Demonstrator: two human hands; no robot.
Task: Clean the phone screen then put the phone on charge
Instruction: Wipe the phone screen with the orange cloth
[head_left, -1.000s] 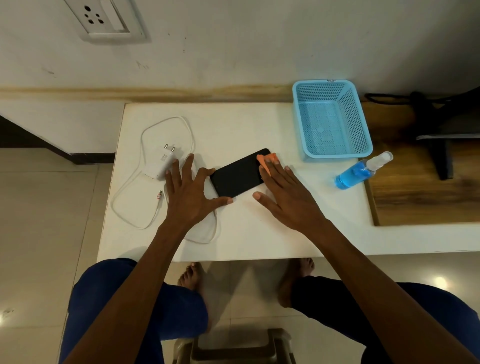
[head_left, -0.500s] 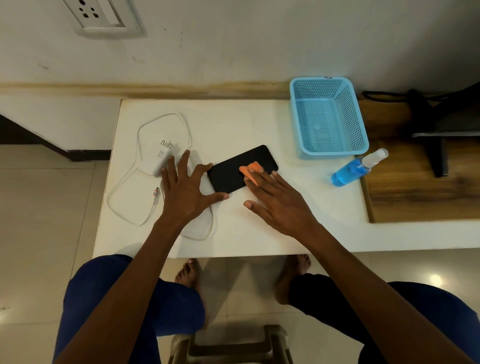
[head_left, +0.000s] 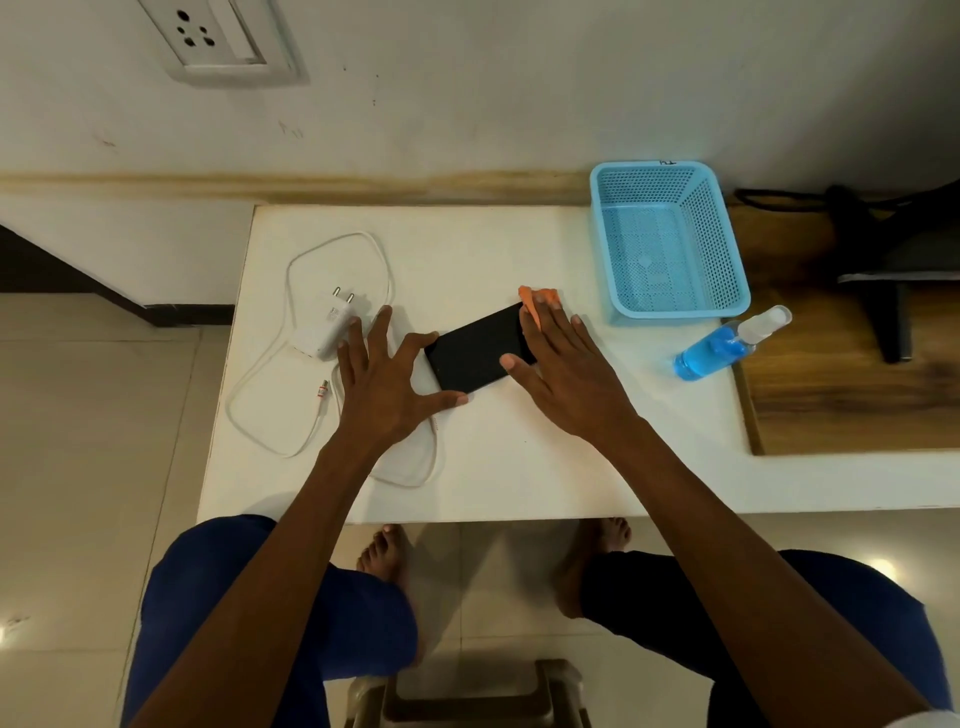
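Both arms reach forward over the knees. The left hand (head_left: 387, 382) lies flat with its fingers spread wide and straight. The right hand (head_left: 563, 374) is flat too, fingers straight and close together, thumb out.

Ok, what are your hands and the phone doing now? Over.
Left hand flat, steadying phone. Right hand flat, pressing orange cloth on phone's far end. Charger unplugged beside it.

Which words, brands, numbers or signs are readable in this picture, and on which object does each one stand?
None can be read.
White charger plug: faint grey print on its face, too small to read.
Blue basket: small dark mark on the far rim, blurred.
Spray bottle, phone, wall socket: no text visible.
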